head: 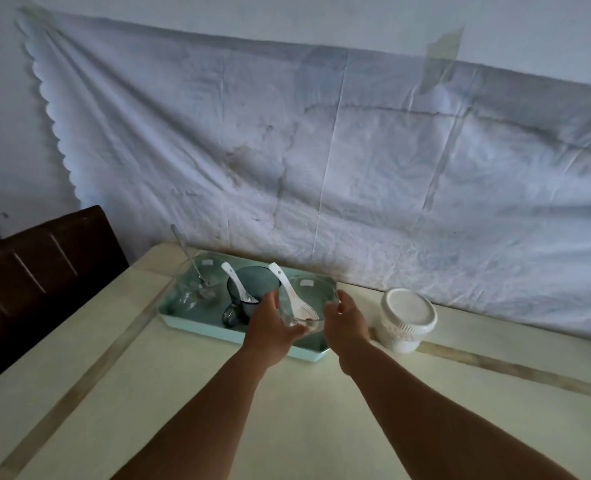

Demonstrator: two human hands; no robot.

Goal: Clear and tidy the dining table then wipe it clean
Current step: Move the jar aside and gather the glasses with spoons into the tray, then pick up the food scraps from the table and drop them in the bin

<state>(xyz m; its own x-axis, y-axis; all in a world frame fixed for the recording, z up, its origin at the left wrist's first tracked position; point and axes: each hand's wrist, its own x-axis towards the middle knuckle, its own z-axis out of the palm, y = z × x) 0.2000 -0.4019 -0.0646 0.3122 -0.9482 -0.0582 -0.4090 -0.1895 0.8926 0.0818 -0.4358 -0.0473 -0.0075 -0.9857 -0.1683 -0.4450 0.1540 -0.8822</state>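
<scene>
Now 2 hands, left hand (272,322) and right hand (345,320), flank glass bowl (304,303).

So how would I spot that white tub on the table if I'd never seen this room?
Find the teal tray by the wall. Just right of it, off the tray, stands the white tub. Unlike the glassware, it is opaque, lidded and alone.
</scene>
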